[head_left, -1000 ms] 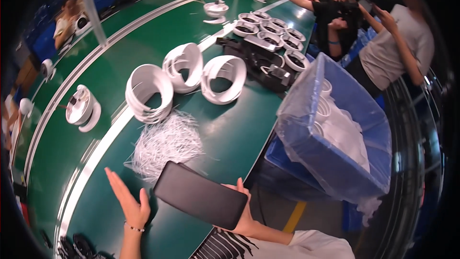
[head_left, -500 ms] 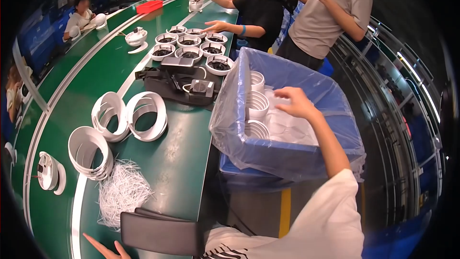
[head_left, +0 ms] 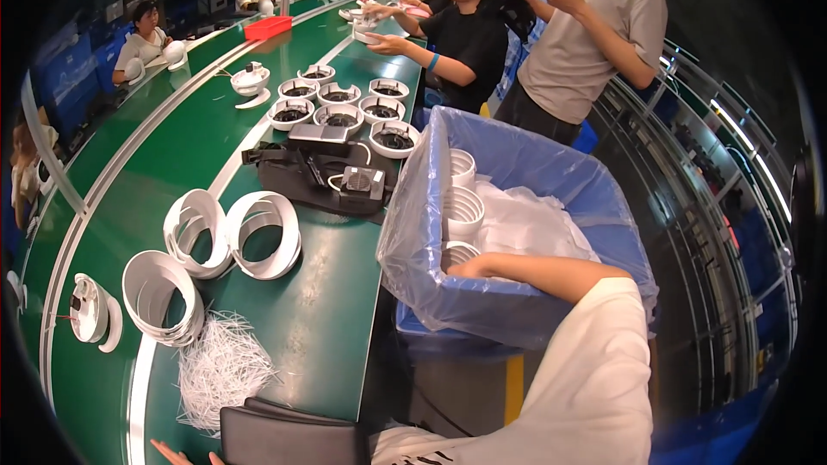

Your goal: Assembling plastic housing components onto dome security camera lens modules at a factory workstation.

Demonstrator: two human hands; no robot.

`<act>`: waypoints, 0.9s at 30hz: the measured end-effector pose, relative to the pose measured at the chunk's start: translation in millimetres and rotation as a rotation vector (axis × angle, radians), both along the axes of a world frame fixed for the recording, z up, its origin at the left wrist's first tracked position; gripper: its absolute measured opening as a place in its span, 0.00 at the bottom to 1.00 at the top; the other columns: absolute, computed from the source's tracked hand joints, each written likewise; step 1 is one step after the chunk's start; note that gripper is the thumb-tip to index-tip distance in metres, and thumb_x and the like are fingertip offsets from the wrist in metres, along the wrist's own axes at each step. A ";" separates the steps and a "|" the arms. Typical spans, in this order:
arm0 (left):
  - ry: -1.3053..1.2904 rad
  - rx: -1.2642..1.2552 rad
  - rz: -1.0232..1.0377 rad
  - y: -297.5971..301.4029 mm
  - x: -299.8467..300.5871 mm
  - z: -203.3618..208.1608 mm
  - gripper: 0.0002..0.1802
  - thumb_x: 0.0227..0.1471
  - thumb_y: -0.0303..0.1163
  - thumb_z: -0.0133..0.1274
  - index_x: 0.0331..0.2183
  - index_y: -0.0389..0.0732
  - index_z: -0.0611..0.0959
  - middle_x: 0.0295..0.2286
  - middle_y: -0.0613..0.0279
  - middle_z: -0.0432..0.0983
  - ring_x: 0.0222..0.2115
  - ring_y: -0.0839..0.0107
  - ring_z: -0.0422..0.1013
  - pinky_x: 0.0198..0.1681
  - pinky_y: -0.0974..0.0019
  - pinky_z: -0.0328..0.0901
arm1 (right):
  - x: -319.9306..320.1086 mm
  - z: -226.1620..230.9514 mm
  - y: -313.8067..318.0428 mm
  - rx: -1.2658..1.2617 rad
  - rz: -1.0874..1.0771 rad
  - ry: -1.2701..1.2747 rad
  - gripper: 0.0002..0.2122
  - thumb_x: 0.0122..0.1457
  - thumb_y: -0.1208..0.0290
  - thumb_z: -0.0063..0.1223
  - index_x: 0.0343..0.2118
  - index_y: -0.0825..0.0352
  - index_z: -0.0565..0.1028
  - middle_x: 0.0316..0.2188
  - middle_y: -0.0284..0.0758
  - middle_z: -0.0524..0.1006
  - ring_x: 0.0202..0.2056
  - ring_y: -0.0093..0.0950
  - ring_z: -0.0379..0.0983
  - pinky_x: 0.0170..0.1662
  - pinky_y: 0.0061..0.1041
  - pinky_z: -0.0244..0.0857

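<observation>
My right hand [head_left: 470, 266] reaches down into a blue bin [head_left: 564, 288] lined with clear plastic. It touches the nearest stack of white rings [head_left: 459, 253]; its fingers are mostly hidden, so their grip does not show. Two more stacks of white rings [head_left: 465, 211] stand behind it along the bin's left wall, beside a white sheet [head_left: 538, 228]. At the lower left edge, my left hand [head_left: 177, 455] shows only in part, fingers stretched out and apart, holding nothing visible. Near it are a dark flat padded object [head_left: 289, 439] and a heap of thin white strips [head_left: 226, 370].
Wide white ring stacks [head_left: 164, 297] stand on the green table [head_left: 319, 319]. Beyond them lie a black strap pouch with a device [head_left: 357, 185] and several round white housings [head_left: 394, 138]. A co-worker in black [head_left: 469, 34] handles a white part; another person [head_left: 594, 26] holds a phone.
My right hand has moved down and left, from over the bin's middle to its nearest ring stack. The co-worker in black now holds a white part. The view has tilted slightly upward.
</observation>
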State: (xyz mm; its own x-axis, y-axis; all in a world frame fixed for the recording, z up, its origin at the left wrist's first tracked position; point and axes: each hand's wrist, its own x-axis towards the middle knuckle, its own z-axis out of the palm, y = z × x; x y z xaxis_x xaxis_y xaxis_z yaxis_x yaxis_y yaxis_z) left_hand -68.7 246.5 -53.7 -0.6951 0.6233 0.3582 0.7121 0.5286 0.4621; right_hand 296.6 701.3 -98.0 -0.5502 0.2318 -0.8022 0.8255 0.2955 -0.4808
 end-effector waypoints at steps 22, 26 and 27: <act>-0.068 -0.096 -0.079 -8.5 -1.3 4.4 0.39 0.44 0.32 0.47 0.52 0.27 0.48 0.54 0.39 0.36 0.55 0.48 0.36 0.57 0.56 0.35 | -18.8 71.9 12.1 0.095 0.214 -0.140 0.29 0.41 0.61 0.53 0.44 0.76 0.64 0.43 0.46 0.68 0.45 0.33 0.63 0.48 0.27 0.55; -0.091 -0.110 -0.099 -12.1 -3.2 5.7 0.38 0.43 0.31 0.47 0.52 0.27 0.49 0.54 0.39 0.36 0.55 0.48 0.36 0.57 0.56 0.35 | -34.9 141.9 -16.5 0.184 0.053 -0.070 0.19 0.38 0.65 0.57 0.33 0.74 0.72 0.29 0.40 0.74 0.31 0.29 0.70 0.35 0.23 0.62; -0.088 -0.105 -0.109 -13.2 -4.0 5.5 0.38 0.43 0.31 0.47 0.52 0.27 0.49 0.54 0.39 0.36 0.55 0.47 0.36 0.57 0.56 0.36 | -28.5 148.0 -14.1 0.230 0.084 -0.051 0.21 0.37 0.65 0.60 0.34 0.72 0.72 0.29 0.38 0.74 0.31 0.25 0.70 0.35 0.21 0.62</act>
State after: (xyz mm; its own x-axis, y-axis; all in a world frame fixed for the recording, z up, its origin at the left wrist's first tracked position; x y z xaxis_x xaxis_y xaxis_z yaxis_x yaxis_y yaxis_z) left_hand -72.8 233.3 -48.2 -0.6474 0.7272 0.2280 0.7269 0.4993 0.4715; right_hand 268.1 687.3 50.0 -0.5354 0.3664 -0.7609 0.8150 0.4607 -0.3516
